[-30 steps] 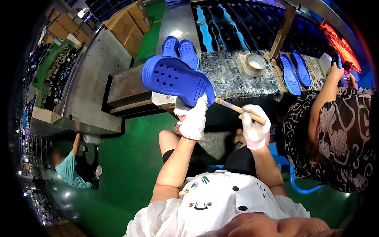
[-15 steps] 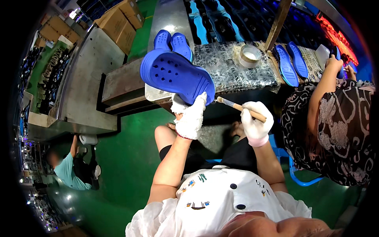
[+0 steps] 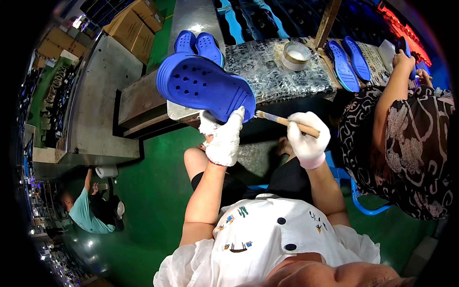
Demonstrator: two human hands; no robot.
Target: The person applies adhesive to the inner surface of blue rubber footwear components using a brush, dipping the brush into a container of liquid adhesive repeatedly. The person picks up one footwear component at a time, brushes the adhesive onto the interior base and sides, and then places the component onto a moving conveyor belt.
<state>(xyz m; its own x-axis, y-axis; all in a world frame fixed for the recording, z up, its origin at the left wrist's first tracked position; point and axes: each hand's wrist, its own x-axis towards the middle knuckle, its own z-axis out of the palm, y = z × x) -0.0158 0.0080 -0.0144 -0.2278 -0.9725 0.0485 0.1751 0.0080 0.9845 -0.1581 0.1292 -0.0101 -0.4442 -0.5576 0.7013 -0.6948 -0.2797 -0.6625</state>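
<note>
My left hand (image 3: 224, 138), in a white knit glove, grips a blue shoe sole (image 3: 203, 86) by its near end. The sole's broad end, with several small holes, points to the far left. In my right hand (image 3: 308, 138), also gloved in white, is a wooden-handled brush (image 3: 282, 120). Its bristle tip is at the sole's near right edge; whether they touch I cannot tell. Behind the held sole, a pair of blue soles (image 3: 209, 49) lies on the bench. A round tub (image 3: 296, 55) of white stuff stands on the bench's plastic-wrapped top.
Another pair of blue soles (image 3: 343, 65) lies farther right, near a co-worker (image 3: 392, 153) holding a sole. A conveyor (image 3: 253, 21) runs behind the bench. At left stand a metal cabinet (image 3: 103, 95) and cardboard boxes (image 3: 136, 36). A person (image 3: 91, 213) in teal crouches at far left.
The brush has moved in against the sole's near edge from slightly apart. The whole scene has shifted a little left and up in view. Both hands keep their hold.
</note>
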